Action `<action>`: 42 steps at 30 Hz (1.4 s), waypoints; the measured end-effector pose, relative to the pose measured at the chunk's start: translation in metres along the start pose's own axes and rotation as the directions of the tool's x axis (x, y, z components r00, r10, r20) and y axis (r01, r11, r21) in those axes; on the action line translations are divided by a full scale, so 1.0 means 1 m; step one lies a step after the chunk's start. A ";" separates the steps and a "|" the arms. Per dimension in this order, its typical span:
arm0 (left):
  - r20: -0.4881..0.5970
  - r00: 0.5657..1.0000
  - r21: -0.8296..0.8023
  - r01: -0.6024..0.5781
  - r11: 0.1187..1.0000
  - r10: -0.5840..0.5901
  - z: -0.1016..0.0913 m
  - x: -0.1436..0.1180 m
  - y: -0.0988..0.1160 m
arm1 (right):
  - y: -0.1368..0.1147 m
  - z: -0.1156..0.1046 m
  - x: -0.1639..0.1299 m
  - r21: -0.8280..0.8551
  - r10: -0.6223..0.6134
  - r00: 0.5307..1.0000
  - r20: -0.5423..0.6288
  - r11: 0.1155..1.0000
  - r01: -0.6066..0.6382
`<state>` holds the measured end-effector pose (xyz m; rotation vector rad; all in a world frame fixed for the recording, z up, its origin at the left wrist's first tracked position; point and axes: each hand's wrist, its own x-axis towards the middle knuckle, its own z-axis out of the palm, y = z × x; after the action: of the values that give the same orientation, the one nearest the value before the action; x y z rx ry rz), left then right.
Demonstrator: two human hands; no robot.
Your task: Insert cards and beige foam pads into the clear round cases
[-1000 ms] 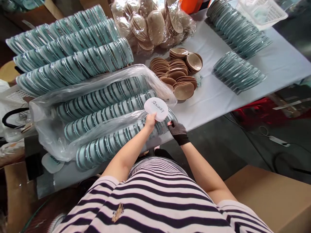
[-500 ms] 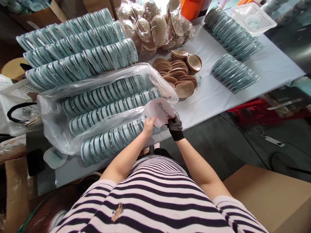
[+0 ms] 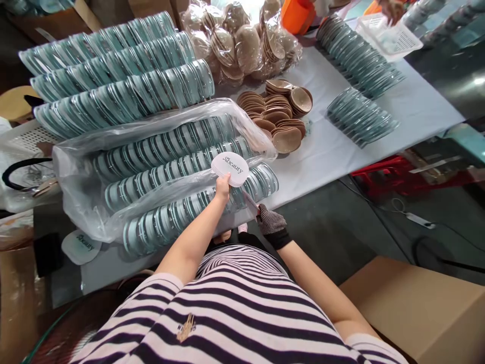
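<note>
My bare left hand (image 3: 223, 188) pinches a white rounded panel (image 3: 230, 170) printed with "beauty", its print facing up. My right hand (image 3: 271, 221), in a dark dotted glove, is closed on a thin pale sheet (image 3: 250, 203) seen nearly edge-on. I cannot make out exactly what that sheet is. Below the panel runs the front row of clear, teal-tinted rounded pieces (image 3: 170, 217), stacked on edge. Behind it, more rows of these pieces (image 3: 178, 169) stand inside an open plastic bag (image 3: 81, 212).
Brown oval pieces (image 3: 287, 140) lie in stacks past the bag, with bagged ones (image 3: 248, 45) behind. Clear stacks (image 3: 361, 116) lie at right, near a white basket (image 3: 390, 38) and another person's hand (image 3: 393, 10). A second printed panel (image 3: 81, 247) lies front left. A cardboard box (image 3: 413, 308) stands lower right.
The printed panel has moved left with my left hand and turned flatter. My right hand has come away from it, lower, with the thin sheet. Another person's hand has appeared at the basket.
</note>
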<state>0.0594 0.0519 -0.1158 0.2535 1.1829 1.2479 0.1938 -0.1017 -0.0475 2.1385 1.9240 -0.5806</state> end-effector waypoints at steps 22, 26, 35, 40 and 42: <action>0.034 0.994 -0.034 0.100 0.994 -0.099 -0.005 0.002 0.003 | -0.010 0.000 0.073 0.071 0.034 0.998 0.059 0.997 -0.038; 0.047 0.994 -0.037 0.097 0.995 -0.095 -0.005 0.001 0.004 | -0.008 -0.002 0.082 0.052 -0.013 0.996 0.088 0.999 0.008; 0.043 0.993 -0.111 0.116 0.987 -0.111 -0.006 -0.003 0.009 | -0.019 0.023 0.093 0.058 -0.014 0.998 0.064 0.998 0.010; -0.002 0.988 -0.142 0.154 0.978 -0.156 -0.008 -0.002 0.011 | -0.019 0.029 0.084 0.078 0.003 0.998 0.057 0.997 -0.008; -0.020 0.985 -0.154 0.166 0.974 -0.171 -0.010 -0.001 0.011 | -0.021 0.033 0.081 0.109 0.020 0.996 0.084 0.994 -0.029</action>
<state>0.0454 0.0508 -0.1113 0.0182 1.1073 1.1891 0.1738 -0.0391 -0.1087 2.1635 1.8602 -0.7752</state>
